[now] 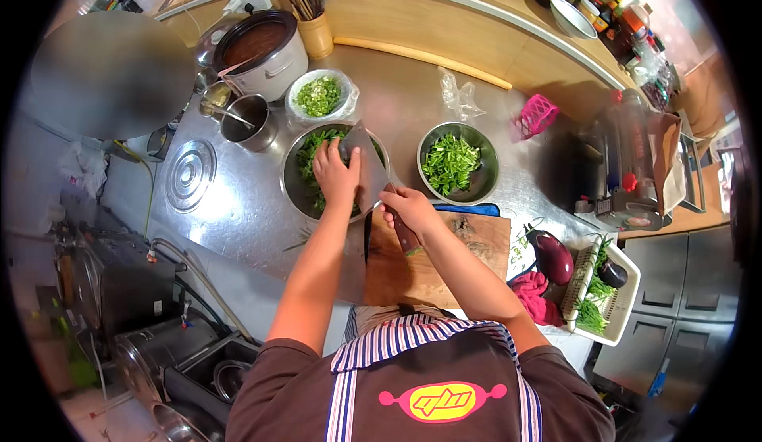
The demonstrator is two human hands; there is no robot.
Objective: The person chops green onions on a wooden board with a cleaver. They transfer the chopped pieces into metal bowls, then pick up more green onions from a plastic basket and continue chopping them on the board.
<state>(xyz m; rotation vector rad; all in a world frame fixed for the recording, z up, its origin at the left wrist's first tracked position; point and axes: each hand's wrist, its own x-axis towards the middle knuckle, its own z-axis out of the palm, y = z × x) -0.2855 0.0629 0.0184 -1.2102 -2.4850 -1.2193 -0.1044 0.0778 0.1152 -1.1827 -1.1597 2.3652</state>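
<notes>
My right hand (412,210) grips the dark wooden handle of a cleaver (367,165). Its broad blade stands tilted over the right side of a steel bowl (292,181). Inside that bowl lie chopped dark-green leaves (311,150). My left hand (336,171) is over the leaves with fingers apart, its thumb close beside the blade; whether it touches the metal I cannot tell. Just below and to the right sits a wooden cutting board (437,260), a few green bits on it. A second steel bowl (491,171) holds cut green stalks (450,164).
Behind the left bowl stand a plastic-covered bowl of chopped scallions (319,95), a steel pot (266,132) and a slow cooker (286,64). An eggplant (552,257), a red cloth (530,296) and a white plastic basket (625,299) lie right of the board. A pink plastic holder (537,116) stands farther back.
</notes>
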